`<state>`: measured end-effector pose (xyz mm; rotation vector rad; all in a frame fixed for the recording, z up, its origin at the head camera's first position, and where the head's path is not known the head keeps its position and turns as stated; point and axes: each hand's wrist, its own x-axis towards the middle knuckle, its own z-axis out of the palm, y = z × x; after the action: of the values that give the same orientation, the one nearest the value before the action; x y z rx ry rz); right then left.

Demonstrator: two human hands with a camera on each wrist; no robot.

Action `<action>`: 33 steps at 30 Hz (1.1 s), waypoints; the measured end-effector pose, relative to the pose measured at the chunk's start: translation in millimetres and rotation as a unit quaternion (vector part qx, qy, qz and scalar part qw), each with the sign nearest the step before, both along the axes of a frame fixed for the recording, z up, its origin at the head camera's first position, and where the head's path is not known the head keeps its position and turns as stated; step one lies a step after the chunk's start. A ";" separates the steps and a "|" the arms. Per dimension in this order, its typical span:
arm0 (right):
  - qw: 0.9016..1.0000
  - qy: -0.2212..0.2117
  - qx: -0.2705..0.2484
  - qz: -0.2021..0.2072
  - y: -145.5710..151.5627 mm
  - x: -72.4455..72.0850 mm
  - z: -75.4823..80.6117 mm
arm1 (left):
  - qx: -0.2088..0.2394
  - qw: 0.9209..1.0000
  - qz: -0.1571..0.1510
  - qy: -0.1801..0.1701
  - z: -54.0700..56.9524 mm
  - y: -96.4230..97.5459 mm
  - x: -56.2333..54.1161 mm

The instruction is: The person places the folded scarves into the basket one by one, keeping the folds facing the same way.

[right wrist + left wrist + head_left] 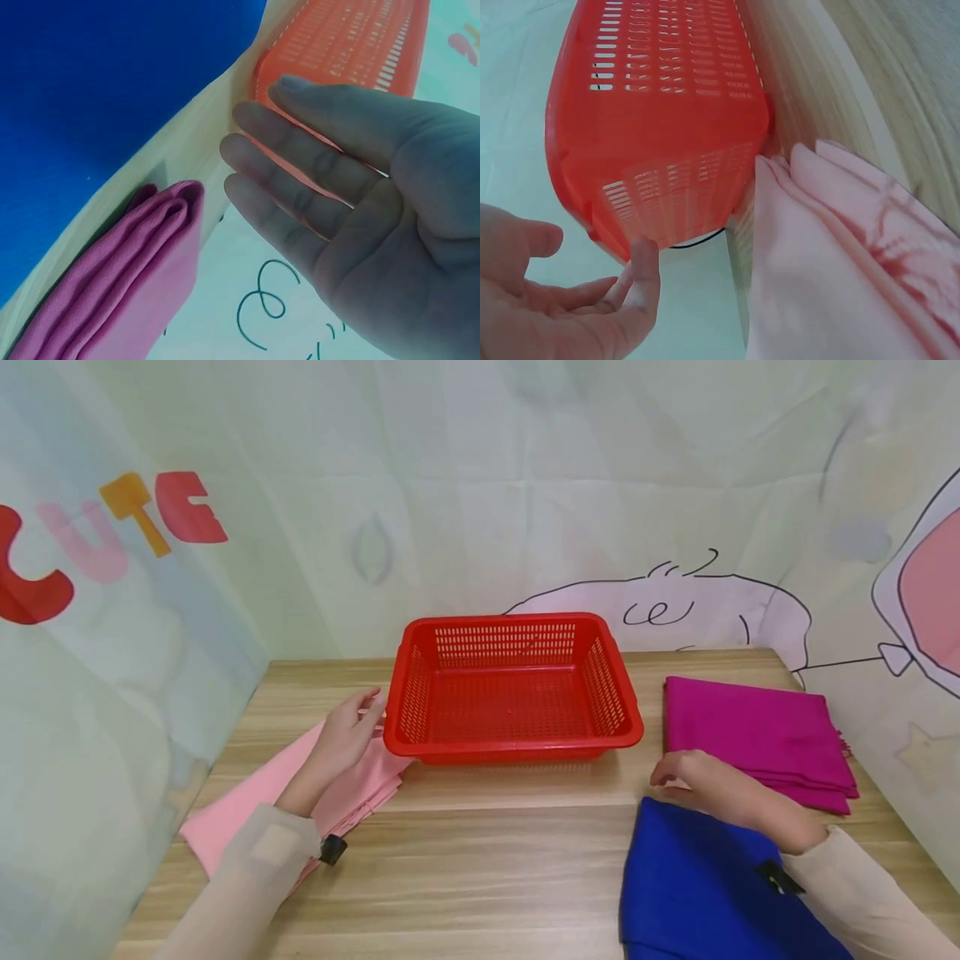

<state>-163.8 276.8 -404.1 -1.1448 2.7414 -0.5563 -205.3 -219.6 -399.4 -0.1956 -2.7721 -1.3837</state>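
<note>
A red plastic basket (510, 747) with slotted walls stands at the back middle of the table. At its left rim is my left hand (347, 732), fingers loosely bent; whether the fingertips touch the rim I cannot tell. Below that hand lies a folded pink cloth (360, 789), one corner close to the basket. My right hand (708, 783) holds nothing and hovers over the far edge of a folded blue cloth (697, 877), its fingers (277, 214) relaxed. Just behind it a folded magenta cloth (750, 727) lies on the right side.
The wood-patterned table (480, 860) bears all of these things. A printed curtain (465, 527) with cartoon drawings hangs behind the table and along both sides. A small black clip-like piece (332, 849) sits at the left wrist.
</note>
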 end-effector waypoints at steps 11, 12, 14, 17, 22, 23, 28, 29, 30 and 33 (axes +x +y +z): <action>0.996 -0.073 0.016 0.047 -18.3 10.5 4.2 | -0.003 1.000 0.021 -0.018 5.9 9.9 -12.2; 0.995 -0.076 0.021 0.054 -20.1 11.3 4.1 | -0.008 1.000 0.023 -0.018 6.0 10.2 -13.6; 0.994 -0.075 0.032 0.067 -23.4 13.1 3.9 | -0.013 0.999 0.027 -0.018 5.4 10.4 -16.1; 0.994 -0.061 0.042 0.086 -27.4 15.9 3.2 | -0.018 0.999 0.031 -0.017 4.5 11.2 -19.1; 0.992 -0.058 0.049 0.104 -34.3 20.3 3.1 | -0.024 0.999 0.041 -0.017 3.2 12.8 -21.6; 0.991 -0.063 0.050 0.109 -35.8 21.1 3.2 | -0.023 0.999 0.044 -0.016 2.8 13.0 -22.1; 0.985 -0.111 0.047 0.125 -41.4 24.7 2.5 | -0.007 0.999 0.049 -0.010 0.6 15.3 -25.2; 0.984 -0.112 0.048 0.130 -42.0 25.2 1.5 | -0.003 0.999 0.050 -0.009 0.2 15.7 -25.8; 0.983 -0.119 0.052 0.129 -42.8 25.9 0.9 | 0.000 0.999 0.051 -0.009 0.0 16.2 -26.2; 0.981 -0.125 0.065 0.132 -45.1 27.7 -1.8 | 0.007 0.998 0.059 -0.011 -0.6 17.3 -27.1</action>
<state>-136.1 231.7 -405.9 -1.2806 2.3307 -0.4448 -232.4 -202.4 -400.0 -0.0154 -2.7405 -1.3836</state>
